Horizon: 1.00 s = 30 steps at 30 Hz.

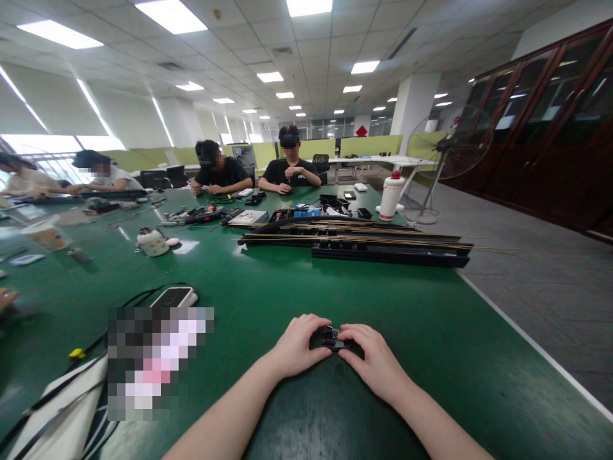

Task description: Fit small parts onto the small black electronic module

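Note:
A small black part [334, 338] lies between my two hands on the green table [421, 319], close to the near edge. My left hand [299, 345] curls round its left end, fingers closed on it. My right hand [371, 354] pinches its right end from the other side. Both wrists rest on the table. The part's shape is mostly hidden by my fingers.
Long black rails with thin rods [364, 243] lie across the table's far middle. A phone [175, 297] with cables and a white sheet [57, 415] sit at near left. A white bottle [391, 195] and a small kettle-like object [152, 241] stand further off. Several people sit at the far end.

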{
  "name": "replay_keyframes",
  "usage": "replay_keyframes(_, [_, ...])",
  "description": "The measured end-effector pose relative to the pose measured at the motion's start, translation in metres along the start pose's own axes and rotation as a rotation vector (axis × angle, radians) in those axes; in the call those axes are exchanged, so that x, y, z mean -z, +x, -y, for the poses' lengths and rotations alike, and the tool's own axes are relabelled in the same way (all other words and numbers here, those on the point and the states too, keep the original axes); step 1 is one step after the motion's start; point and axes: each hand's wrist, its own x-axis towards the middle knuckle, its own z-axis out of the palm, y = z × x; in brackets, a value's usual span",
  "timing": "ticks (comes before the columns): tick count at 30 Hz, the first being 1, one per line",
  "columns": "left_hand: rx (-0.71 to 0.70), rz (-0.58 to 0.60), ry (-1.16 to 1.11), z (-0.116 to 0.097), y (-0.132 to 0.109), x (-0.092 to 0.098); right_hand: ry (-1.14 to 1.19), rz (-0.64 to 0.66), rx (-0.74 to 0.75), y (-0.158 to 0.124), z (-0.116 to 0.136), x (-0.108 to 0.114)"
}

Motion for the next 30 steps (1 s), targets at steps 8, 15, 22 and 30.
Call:
replay_keyframes(8, [0.010, -0.012, 0.011, 0.000, 0.000, -0.001, 0.169, -0.049, -0.105, 0.002, -0.001, 0.003])
replay_keyframes(15, [0.023, -0.009, 0.002, 0.000, 0.000, 0.000, 0.254, -0.077, -0.202, 0.004, -0.002, 0.004])
replay_keyframes(22, [0.040, -0.003, -0.001, -0.001, 0.001, 0.000, 0.396, -0.169, -0.221, 0.005, -0.007, 0.000])
replay_keyframes(30, [0.043, -0.003, 0.001, -0.001, 0.000, 0.000, 0.530, -0.305, -0.266, 0.006, -0.011, -0.001])
